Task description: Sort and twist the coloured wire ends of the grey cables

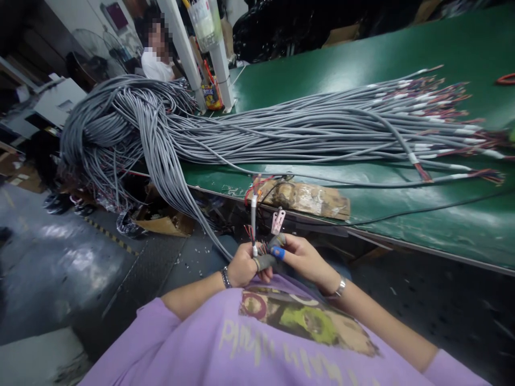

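Observation:
My left hand point(243, 266) is closed around a grey cable point(253, 214) near a white-taped end, where thin coloured wires point(250, 233) fan out. Grey wrapping covers its thumb. Close against it, my right hand point(300, 257) has its thumb and index finger pinched together beside the wire tips; what lies between them is hidden. Blue tape is on the right thumb and grey wrapping on the index finger. Just above the right fingertips show two pale pink slotted strips point(278, 221); whether that hand holds them I cannot tell.
A big bundle of grey cables point(257, 134) lies along the green table point(454, 214), its stripped ends at the right. A worn wooden board point(317, 199) sits at the near edge. Cables hang off the left side. Another person point(156, 61) is beyond the white post point(220, 69).

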The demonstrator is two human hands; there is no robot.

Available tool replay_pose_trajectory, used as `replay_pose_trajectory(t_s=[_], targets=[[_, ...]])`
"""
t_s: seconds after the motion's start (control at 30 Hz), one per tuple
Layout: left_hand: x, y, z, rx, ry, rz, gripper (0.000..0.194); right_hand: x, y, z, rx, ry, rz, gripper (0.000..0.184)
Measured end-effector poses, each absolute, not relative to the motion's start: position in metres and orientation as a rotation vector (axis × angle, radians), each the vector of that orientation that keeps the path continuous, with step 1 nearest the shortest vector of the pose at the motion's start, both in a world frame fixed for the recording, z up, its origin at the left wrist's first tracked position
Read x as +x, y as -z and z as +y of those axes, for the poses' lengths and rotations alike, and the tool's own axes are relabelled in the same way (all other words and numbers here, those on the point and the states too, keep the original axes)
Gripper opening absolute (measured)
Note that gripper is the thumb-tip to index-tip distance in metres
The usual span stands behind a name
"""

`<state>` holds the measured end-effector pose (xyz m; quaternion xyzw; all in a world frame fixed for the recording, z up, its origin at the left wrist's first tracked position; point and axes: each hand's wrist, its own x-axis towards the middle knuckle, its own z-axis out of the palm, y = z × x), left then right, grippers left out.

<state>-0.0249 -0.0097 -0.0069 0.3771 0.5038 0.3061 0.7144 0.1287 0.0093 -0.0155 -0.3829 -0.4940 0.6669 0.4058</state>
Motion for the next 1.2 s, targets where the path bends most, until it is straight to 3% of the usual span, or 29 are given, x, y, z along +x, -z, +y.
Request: replay_pose_trajectory(t_s=[0.77,1.2], targets=[[-0.024,0.006,-0.008,0.654,-0.979,1.198,0.049,0.130,0.032,0.011,-1.003,-1.774,-0.818,0.042],[-0.015,-0.004,-0.001,0.696,-0.847,1.084,0.051,0.119,0.010,0.039,-0.892,-1.876,-0.597,0.048]])
